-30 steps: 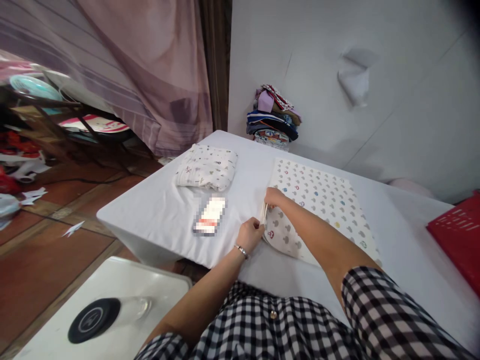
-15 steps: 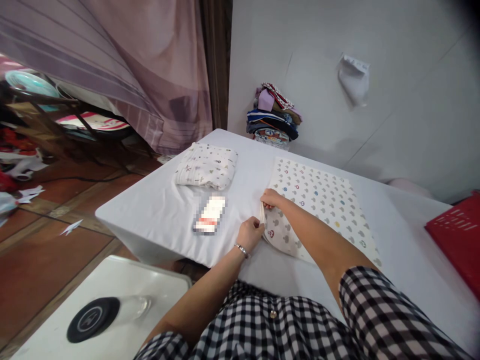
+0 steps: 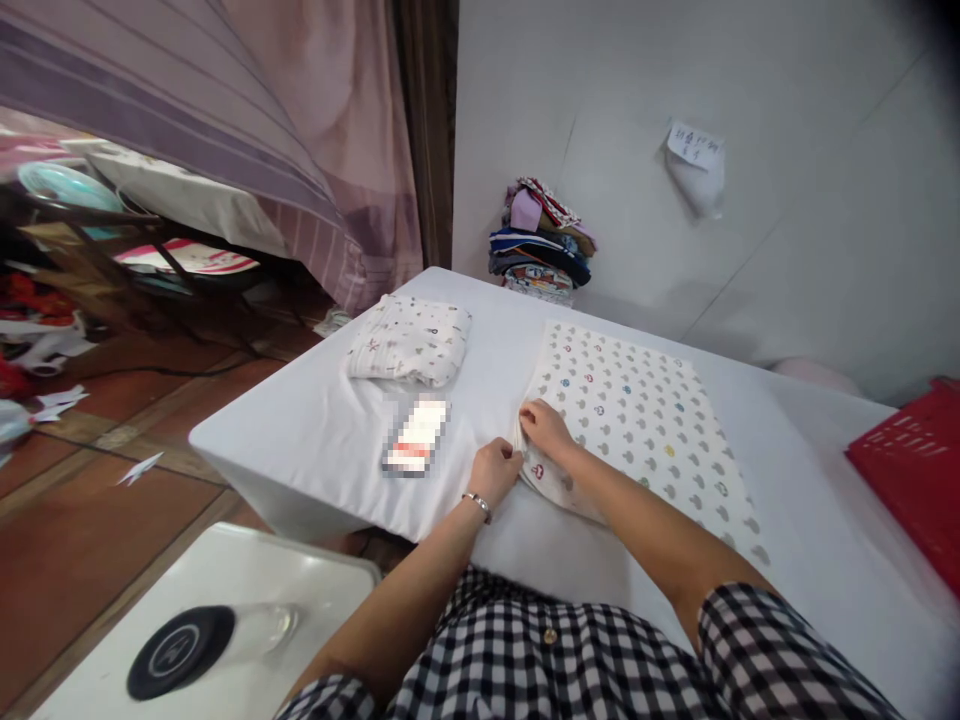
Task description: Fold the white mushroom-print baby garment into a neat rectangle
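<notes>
A white cloth (image 3: 637,420) printed with grey, red, blue and yellow mushroom-like shapes lies folded flat on the white-covered table (image 3: 277,420). My left hand (image 3: 495,472), with a bracelet at the wrist, pinches the cloth's near left corner. Just beyond it, my right hand (image 3: 546,430) has its fingers closed on the same left edge, where the layers are gathered and slightly raised. To the left, a second folded white cloth (image 3: 412,340) with small scattered prints rests near the far edge. Closer to me lies a phone (image 3: 418,437) with a blurred screen.
Folded clothes (image 3: 540,240) are stacked behind the table against the wall. A red plastic basket (image 3: 911,470) stands at the right. At lower left, a white stool (image 3: 247,560) carries a glass jar with a black lid (image 3: 180,652). A pink curtain (image 3: 322,130) hangs at left.
My right hand has moved slightly along the left edge toward my left hand, fingers still on the cloth. The left hand keeps its pinch. The camera view has shifted a little.
</notes>
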`<state>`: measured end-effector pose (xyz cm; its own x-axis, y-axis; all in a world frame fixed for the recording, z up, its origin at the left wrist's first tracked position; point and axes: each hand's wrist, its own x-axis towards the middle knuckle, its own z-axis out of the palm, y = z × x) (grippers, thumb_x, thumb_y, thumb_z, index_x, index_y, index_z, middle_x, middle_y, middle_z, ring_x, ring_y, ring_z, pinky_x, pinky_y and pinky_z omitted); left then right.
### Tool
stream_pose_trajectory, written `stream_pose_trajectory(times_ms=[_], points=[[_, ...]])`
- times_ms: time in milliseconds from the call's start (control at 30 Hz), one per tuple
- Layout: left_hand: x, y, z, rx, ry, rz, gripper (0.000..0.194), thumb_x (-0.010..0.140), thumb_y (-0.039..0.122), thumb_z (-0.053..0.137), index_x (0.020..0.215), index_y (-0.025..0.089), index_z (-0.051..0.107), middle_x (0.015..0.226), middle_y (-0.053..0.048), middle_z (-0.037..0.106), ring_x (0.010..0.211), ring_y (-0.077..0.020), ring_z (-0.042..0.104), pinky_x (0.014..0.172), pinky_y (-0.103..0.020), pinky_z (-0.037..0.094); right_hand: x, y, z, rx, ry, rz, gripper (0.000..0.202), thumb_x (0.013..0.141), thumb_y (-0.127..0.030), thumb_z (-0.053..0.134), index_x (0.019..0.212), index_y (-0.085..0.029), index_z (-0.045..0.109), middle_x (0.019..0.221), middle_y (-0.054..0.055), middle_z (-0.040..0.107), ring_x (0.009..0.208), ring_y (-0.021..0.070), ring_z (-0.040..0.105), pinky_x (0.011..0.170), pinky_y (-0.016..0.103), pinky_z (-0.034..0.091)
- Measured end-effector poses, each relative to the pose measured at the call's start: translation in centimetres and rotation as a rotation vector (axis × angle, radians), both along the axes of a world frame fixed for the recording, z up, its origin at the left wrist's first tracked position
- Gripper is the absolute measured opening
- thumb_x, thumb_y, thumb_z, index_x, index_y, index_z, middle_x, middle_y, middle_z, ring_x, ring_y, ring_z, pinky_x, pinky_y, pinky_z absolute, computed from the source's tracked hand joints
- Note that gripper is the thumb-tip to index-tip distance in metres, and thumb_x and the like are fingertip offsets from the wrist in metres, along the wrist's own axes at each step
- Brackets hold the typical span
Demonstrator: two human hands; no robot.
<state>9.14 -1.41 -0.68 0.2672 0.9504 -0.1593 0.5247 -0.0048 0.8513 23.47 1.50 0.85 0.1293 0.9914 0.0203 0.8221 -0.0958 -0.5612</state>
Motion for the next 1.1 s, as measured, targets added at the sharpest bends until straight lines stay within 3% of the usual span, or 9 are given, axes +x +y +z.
stream_pose_trajectory(times_ms=[167, 300, 467, 700, 900, 1100], points=[[-0.1, 0.1, -0.2, -0.028, -0.007, 0.009, 0.005, 0.076, 0.019, 0.052, 0.073, 0.017, 0.056, 0.052, 0.002, 0.060, 0.051, -0.0111, 0.058, 0.055, -0.021, 0.043, -0.9, -2.6, -1.5, 0.245, -0.112, 0.131, 0.028, 0.080, -0.010, 0.042, 0.099, -0.018, 0.062, 0.108, 0.008, 0.060, 0.105, 0.0186, 0.050, 0.093, 0.032, 0.039], [-0.3, 0.1, 0.0, -0.041, -0.020, 0.019, 0.008, 0.075, 0.015, 0.052, 0.082, 0.016, 0.055, 0.055, 0.002, 0.061, 0.051, -0.0108, 0.059, 0.055, -0.020, 0.044, -1.1, -5.2, -1.6, 0.306, -0.085, 0.243, 0.031, 0.082, -0.010, 0.040, 0.104, -0.016, 0.061, 0.109, 0.010, 0.060, 0.105, 0.0201, 0.053, 0.093, 0.034, 0.042], [-0.4, 0.2, 0.2, -0.077, -0.061, 0.025, 0.027, 0.073, 0.012, 0.051, 0.100, 0.015, 0.050, 0.059, 0.003, 0.062, 0.047, -0.0105, 0.058, 0.049, -0.020, 0.044, -1.1, -10.1, -1.5, 0.323, -0.069, 0.337, 0.034, 0.090, -0.019, 0.036, 0.115, -0.019, 0.058, 0.119, 0.011, 0.058, 0.114, 0.0211, 0.051, 0.098, 0.039, 0.041], [-0.3, 0.4, 0.3, -0.104, -0.043, 0.033, 0.031, 0.073, 0.015, 0.052, 0.104, 0.016, 0.048, 0.067, 0.001, 0.064, 0.048, -0.0100, 0.058, 0.047, -0.020, 0.045, 1.1, -17.6, -2.4, 0.282, -0.247, 0.366, 0.044, 0.090, -0.021, 0.039, 0.134, -0.023, 0.045, 0.137, 0.010, 0.046, 0.129, 0.0223, 0.039, 0.106, 0.046, 0.033], [-0.3, 0.9, 0.2, -0.079, 0.006, 0.029, 0.028, 0.073, 0.019, 0.050, 0.102, 0.017, 0.048, 0.064, 0.001, 0.064, 0.050, -0.0120, 0.061, 0.051, -0.022, 0.048, 7.3, -24.1, -2.8, 0.232, -0.396, 0.182, 0.039, 0.091, -0.018, 0.039, 0.128, -0.018, 0.052, 0.136, 0.010, 0.048, 0.128, 0.0225, 0.040, 0.105, 0.046, 0.034], [-0.2, 1.4, 0.5, -0.100, 0.030, 0.029, 0.029, 0.071, 0.023, 0.054, 0.099, 0.019, 0.048, 0.068, 0.000, 0.066, 0.054, -0.0146, 0.064, 0.054, -0.024, 0.052, 15.9, -31.5, -3.2, 0.202, -0.427, -0.190, 0.035, 0.089, -0.021, 0.041, 0.117, -0.022, 0.061, 0.126, 0.008, 0.057, 0.121, 0.0246, 0.048, 0.100, 0.050, 0.038]])
